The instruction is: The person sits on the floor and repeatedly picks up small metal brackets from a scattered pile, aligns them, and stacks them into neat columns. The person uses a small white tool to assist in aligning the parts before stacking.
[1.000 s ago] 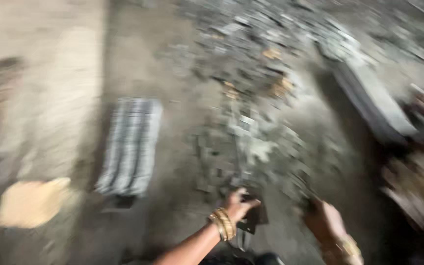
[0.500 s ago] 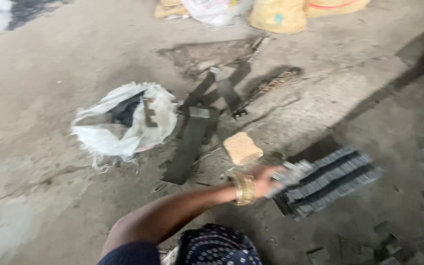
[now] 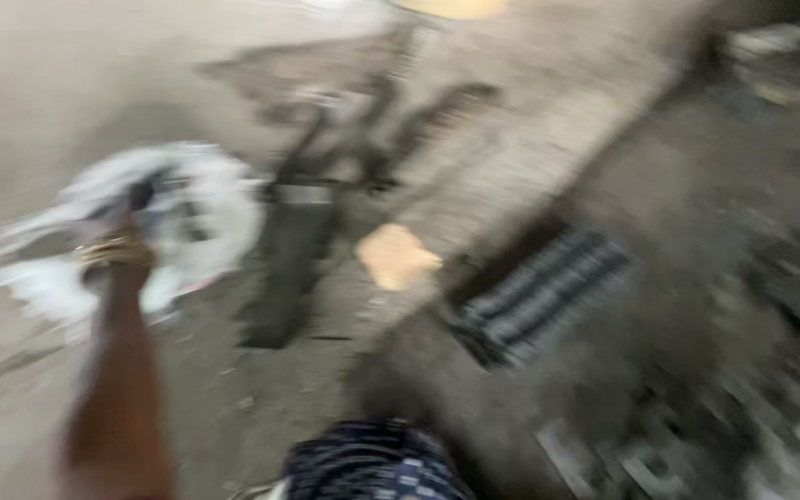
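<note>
on the bare concrete floor (image 3: 530,139), toward its left edge, lies a crumpled white sack (image 3: 201,218) with its mouth gaping upward, slack enough to be reached into. stretched straight out over it, the left hand (image 3: 136,208), gold bangles (image 3: 108,252) at the wrist, seems to dip into or rest on the sack's opening; too blurred to tell whether closed on the cloth, on something inside, or spread apart. not visible anywhere, the right hand. just right of the sack, a long dark flat strip (image 3: 289,255) sprawled lengthwise with more dark straps tangled beyond it, looking dropped rather than set down. near the middle of the floor, a pale tan block (image 3: 398,256) lying flat, well apart from the sack. further right, against a raised dark step, a striped grey-and-black bundle (image 3: 539,296) laid at a slant, perhaps propped there to keep it off the rubble. scattered grey chips (image 3: 696,444) across the lower right corner. at the bottom edge, a patch of dark patterned cloth (image 3: 372,463), probably on the knee.
</note>
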